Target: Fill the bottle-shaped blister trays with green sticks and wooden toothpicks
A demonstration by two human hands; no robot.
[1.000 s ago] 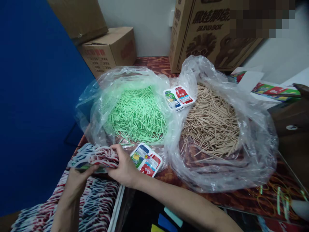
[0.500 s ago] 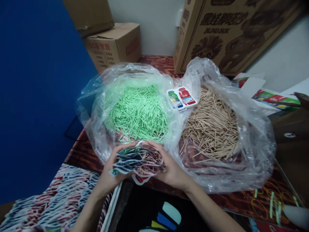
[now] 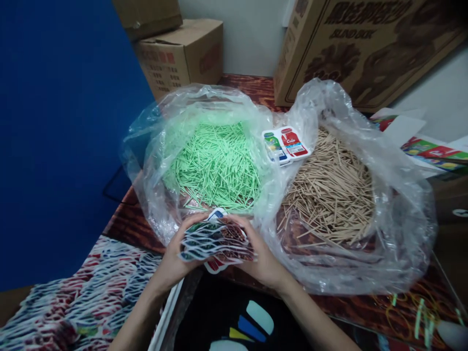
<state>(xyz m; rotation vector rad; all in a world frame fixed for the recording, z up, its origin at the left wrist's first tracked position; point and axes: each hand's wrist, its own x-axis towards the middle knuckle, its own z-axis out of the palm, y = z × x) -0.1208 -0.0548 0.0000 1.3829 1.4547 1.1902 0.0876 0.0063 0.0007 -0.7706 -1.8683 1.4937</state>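
Note:
Both my hands grip a stack of printed bottle-shaped cards (image 3: pixel 215 240) above the table's near edge. My left hand (image 3: pixel 175 261) clasps the stack's left end and my right hand (image 3: pixel 261 261) its right end, fingers curled round it. Just beyond the stack lies an open clear bag of green sticks (image 3: pixel 215 163). To its right sits an open clear bag of tan wooden sticks (image 3: pixel 331 187). A pair of bottle-shaped cards (image 3: pixel 286 145) rests between the two bags.
A large pile of the same printed cards (image 3: pixel 84 302) fills the lower left. Cardboard boxes (image 3: pixel 183 53) and a big printed carton (image 3: pixel 365 44) stand at the back. A blue panel (image 3: pixel 54 136) is at the left. Rubber bands (image 3: pixel 413 312) lie at the right.
A second ago my hands took the stack from the pile at the left; they have since carried it right, in front of the green sticks. The view has shifted slightly.

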